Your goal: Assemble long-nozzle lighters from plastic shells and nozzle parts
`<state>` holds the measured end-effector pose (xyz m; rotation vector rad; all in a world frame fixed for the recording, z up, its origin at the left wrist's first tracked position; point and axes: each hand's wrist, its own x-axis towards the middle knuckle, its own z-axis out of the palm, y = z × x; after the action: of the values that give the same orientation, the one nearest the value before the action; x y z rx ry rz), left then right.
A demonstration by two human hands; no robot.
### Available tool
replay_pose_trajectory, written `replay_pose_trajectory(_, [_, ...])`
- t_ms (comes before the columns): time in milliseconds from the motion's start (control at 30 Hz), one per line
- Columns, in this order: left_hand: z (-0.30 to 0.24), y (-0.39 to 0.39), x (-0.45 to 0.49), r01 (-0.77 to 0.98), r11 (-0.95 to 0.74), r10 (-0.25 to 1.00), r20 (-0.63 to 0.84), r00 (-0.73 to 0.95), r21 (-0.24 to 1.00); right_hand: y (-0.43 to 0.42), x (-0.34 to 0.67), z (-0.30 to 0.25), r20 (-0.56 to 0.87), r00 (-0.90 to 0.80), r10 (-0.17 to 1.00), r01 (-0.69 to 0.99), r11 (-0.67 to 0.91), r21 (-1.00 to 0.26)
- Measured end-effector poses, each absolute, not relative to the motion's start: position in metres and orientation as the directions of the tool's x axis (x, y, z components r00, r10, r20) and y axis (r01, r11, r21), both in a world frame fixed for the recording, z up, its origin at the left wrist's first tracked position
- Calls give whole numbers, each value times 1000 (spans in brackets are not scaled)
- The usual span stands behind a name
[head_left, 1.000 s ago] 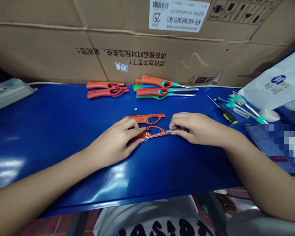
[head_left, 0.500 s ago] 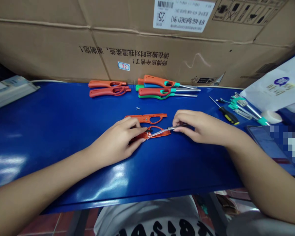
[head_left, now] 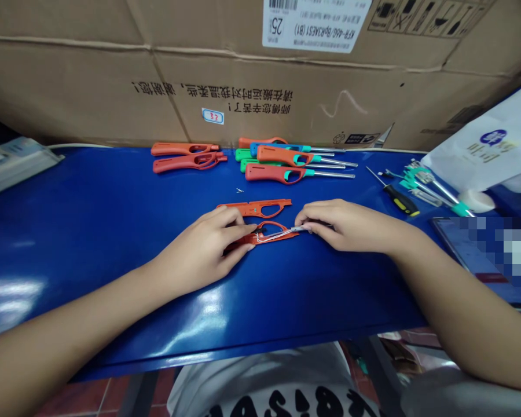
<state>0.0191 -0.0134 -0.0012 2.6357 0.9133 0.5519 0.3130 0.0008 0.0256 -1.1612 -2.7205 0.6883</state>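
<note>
My left hand (head_left: 221, 237) is closed on an orange lighter shell half (head_left: 290, 235) and presses it to the table. Thin pale wires run along this shell from a small dark part by my left fingertips. At the shell's narrow end, my right hand (head_left: 336, 223) pinches a slim grey metal tube (head_left: 298, 228), its far end hidden by the fingers. The wires lead up to that tube. Just beyond lies the other orange shell half (head_left: 254, 208), its left end partly covered by my left hand.
Red-orange lighter bodies (head_left: 184, 161) and a pile of coloured lighters (head_left: 275, 173) with metal barrels lie along a cardboard box (head_left: 104, 110). A tiny metal piece (head_left: 239, 190) sits nearer. At right are a screwdriver (head_left: 400, 201), teal-ended tubes (head_left: 438, 191) and a white bag (head_left: 486, 139).
My right hand has moved slightly left with the tube, and the wires lie straighter along the shell. In the back pile, lighters have slid nearer, uncovering a blue one.
</note>
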Motion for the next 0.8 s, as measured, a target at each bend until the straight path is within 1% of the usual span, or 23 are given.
replay_pose_trajectory(200, [-1,-14,19,528,-747,645,247,723,404,0,314,25,-52,-725,687,618,615,-489])
replay_pose_trajectory(333, [-2,-13,19,527,-754,638,249,728,392,-1,315,25,-42,-700,713,625,583,-520])
replay_pose_trajectory(400, [-2,-13,19,526,-757,636,252,730,388,1,316,24,-16,-709,705,611,602,-514])
replay_pose_trajectory(533, [-2,-13,19,517,-766,627,267,732,383,4,318,21,50,-762,645,539,675,-503])
replay_pose_trajectory(633, [-2,-13,19,519,-769,626,272,731,375,5,319,20,62,-780,623,519,699,-492])
replay_pose_trajectory(733, [-3,-13,19,526,-768,628,269,731,365,4,318,19,69,-789,611,519,722,-457])
replay_pose_trajectory(800, [-4,-13,19,531,-765,632,268,727,365,4,317,20,75,-796,600,524,746,-411])
